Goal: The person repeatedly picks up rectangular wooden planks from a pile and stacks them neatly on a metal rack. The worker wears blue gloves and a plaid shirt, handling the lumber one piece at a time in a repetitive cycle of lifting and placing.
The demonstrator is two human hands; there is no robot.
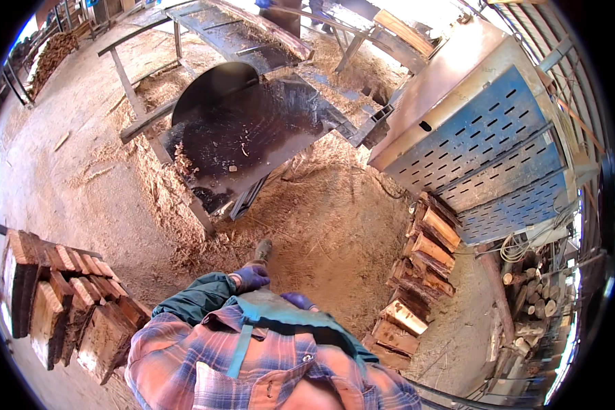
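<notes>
My left hand, in a purple glove, is in front of my body beside the upper edge of a teal apron. Its fingers look curled in; whether anything is inside them is hidden. Just right of it, my right hand, also gloved in purple, shows only in part behind the apron, its fingers out of sight. A boot shows beyond the left hand. Ahead is a metal saw table with a large dark round blade at its far left. Wood chips lie on the table.
Rough wood pieces are stacked at left and in a row at right. A blue slotted metal panel stands at the right, with cut logs below it. Sawdust covers the floor. Another person is partly visible at the far top.
</notes>
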